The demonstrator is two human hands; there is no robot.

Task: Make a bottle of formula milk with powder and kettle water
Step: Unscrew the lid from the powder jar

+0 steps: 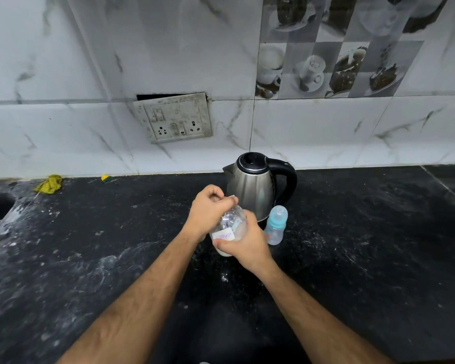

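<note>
- A person's right hand wraps around the body of a clear plastic powder jar, tilted above the black stone counter, bracing it so the top can be worked.
- The left hand curls over the jar's white lid, a grip that suggests twisting it off; white powder shows at the jar's bottom.
- The baby bottle, blue collar and teat on, stands upright at 3 o'clock of the jar, just beside it, within easy reach for scooping.
- The steel kettle, lid closed, sits at 12 o'clock behind both, handle toward 3 o'clock.
- A yellow cloth lies well apart at 10 o'clock.
</note>
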